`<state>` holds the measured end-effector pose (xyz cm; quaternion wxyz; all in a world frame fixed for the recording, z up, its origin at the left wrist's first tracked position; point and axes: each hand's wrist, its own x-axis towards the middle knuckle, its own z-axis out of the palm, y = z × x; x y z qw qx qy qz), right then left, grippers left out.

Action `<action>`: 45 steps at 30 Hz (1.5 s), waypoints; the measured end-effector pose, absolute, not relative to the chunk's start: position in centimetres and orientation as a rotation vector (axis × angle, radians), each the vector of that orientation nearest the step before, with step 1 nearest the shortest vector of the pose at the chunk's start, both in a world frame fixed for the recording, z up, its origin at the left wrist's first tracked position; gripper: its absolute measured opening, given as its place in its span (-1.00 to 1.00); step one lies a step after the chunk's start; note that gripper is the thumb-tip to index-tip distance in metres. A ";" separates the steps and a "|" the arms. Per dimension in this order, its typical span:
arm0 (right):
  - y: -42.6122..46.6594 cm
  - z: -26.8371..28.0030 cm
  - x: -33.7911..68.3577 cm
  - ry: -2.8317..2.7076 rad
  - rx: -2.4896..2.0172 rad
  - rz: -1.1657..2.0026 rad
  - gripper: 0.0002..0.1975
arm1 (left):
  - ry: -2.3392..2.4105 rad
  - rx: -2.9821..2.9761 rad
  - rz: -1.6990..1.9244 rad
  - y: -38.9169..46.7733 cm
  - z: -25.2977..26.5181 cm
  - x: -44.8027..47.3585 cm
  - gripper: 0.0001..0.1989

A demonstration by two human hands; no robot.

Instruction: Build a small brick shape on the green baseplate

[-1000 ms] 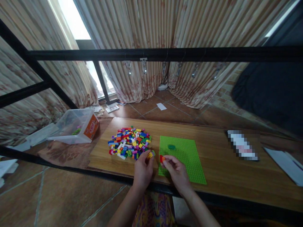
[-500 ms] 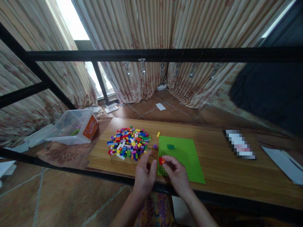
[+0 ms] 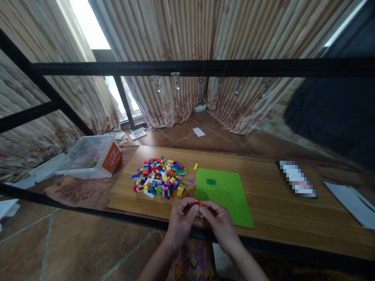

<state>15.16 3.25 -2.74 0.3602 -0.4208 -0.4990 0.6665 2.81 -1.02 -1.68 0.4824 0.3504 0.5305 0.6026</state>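
Note:
Small red and orange bricks [image 3: 199, 204] are pinched between my two hands, over the near left edge of the green baseplate [image 3: 231, 195]. My left hand [image 3: 183, 216] grips them from the left with thumb and fingers. From the other side, my right hand [image 3: 217, 218] holds the same bricks. Fingertips cover most of them, so whether they are joined is hidden. A dark green brick [image 3: 211, 182] sits on the upper left part of the baseplate.
A heap of mixed bricks [image 3: 161, 177] lies on the wooden table [image 3: 269, 210], left of the baseplate. A lone purple brick [image 3: 191, 181] and a yellow brick [image 3: 195, 166] lie between them. A clear plastic bin [image 3: 88, 158] stands at left; a blurred-out phone-like object [image 3: 297, 178] lies right.
My left hand has moved right and closed on the bricks beside my right hand. My right hand has drawn slightly nearer to me, with the red and orange bricks.

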 end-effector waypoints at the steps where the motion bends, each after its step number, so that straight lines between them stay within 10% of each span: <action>1: 3.2 -2.8 15.2 -1.279 -1.082 1.728 -0.69 | 1.289 0.852 1.472 -1.0 -1.7 2.9 -0.80; 14: 2.5 -2.9 15.5 -0.953 -1.068 1.931 -0.68 | 1.297 0.863 1.445 -1.5 -1.9 3.2 -0.78; 22: 6.8 -4.4 19.0 -1.384 -1.292 1.247 -0.64 | 1.801 1.276 1.497 1.5 -2.0 -2.5 -0.74; 31: 13.7 -4.7 20.0 -2.024 -1.257 0.661 -0.79 | 2.458 1.836 0.749 3.5 -1.2 -4.9 -0.73; 45: 15.1 -6.2 19.9 -2.146 -1.203 0.604 -0.81 | 1.962 1.964 0.942 3.9 -1.2 3.9 -0.69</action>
